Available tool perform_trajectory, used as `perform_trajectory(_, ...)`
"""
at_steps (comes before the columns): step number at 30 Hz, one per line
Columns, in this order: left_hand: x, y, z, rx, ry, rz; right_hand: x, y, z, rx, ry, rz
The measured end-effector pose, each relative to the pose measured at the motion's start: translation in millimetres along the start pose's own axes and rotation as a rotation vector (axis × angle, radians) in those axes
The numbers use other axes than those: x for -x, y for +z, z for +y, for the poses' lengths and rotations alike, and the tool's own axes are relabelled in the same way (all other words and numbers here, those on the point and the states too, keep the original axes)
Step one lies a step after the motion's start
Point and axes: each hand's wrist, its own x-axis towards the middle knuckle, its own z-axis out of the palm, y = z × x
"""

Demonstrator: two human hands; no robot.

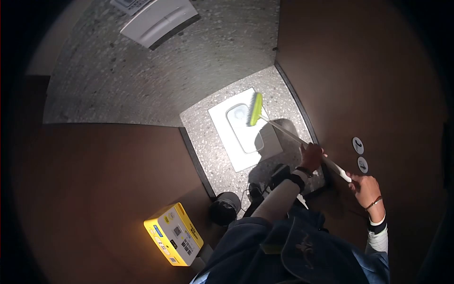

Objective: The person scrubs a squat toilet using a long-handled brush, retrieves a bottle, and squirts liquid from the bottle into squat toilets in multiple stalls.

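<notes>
A long-handled floor brush with a green head and grey bristles slants across the stall, its head above or on the far part of a white squat toilet. I cannot tell whether the bristles touch it. My left hand is closed around the middle of the pale handle. Nearer to me, at the right, my right hand grips the white end of the handle. Both wrists have dark bands. A shadow falls across the near part of the toilet.
Brown partition walls stand on both sides, with a speckled grey wall ahead. A yellow and white box is at the lower left, near a black bin. Two round signs are on the right wall. A white fixture is high ahead.
</notes>
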Motion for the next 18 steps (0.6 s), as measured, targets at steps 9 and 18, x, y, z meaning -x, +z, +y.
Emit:
perform_trajectory(9,36,-1,-113,-0.044,-0.145,-0.055,-30,140,-4,0.089,-0.219,-0.136)
perform_trajectory(18,94,-15,-49,-0.016,-0.003,0.122,51,46,-60,0.186,-0.166,-0.119)
